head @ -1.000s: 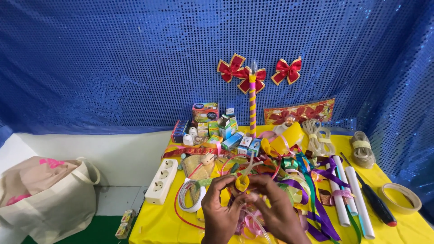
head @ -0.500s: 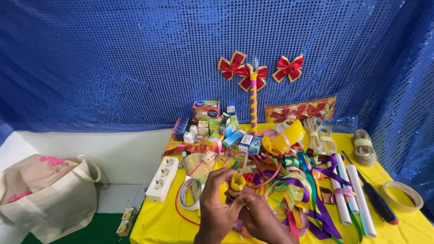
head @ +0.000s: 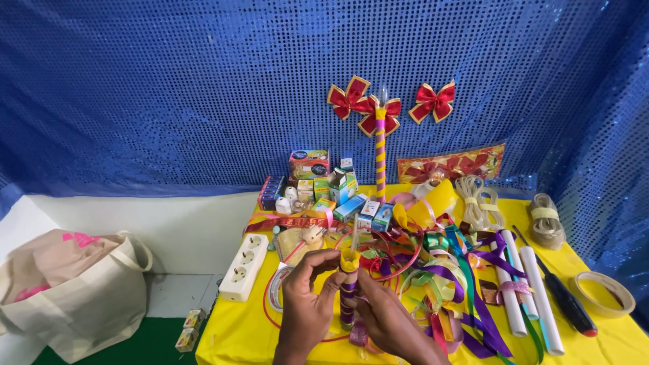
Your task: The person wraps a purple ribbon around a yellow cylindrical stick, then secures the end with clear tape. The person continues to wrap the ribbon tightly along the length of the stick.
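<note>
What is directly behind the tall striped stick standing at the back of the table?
Behind the striped stick hangs blue sequin cloth with red bows. The stick covers part of the middle bow.

Cluster of small colourful boxes (head: 331, 189) at the table's back centre, a larger green-and-red box (head: 309, 164) on top, two blue-and-white cartons (head: 376, 216) lying in front, two tiny yellow boxes (head: 189, 329) on the green floor, left.
</note>
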